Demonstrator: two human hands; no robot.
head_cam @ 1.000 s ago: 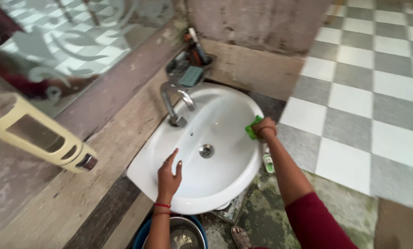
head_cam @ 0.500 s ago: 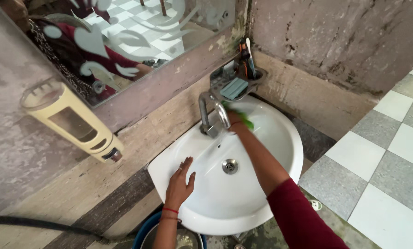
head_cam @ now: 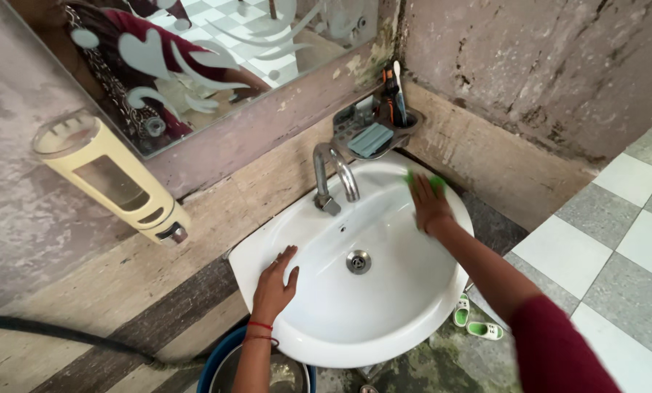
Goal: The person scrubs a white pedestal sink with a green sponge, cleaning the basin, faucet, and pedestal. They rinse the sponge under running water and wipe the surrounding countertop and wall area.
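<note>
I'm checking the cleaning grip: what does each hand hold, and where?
The right hand presses a green scrub pad flat under its fingers on the sink rim. The left hand holds nothing, resting on the rim.

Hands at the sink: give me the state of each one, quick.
Left hand: open, flat on the white sink's rim, holding nothing.
Right hand: pressing a green scrub pad against the far rim.

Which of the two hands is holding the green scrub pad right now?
The right hand, pressed on the far rim of the white sink with the green scrub pad under its fingers. The left hand lies bare on the near-left rim.
</note>
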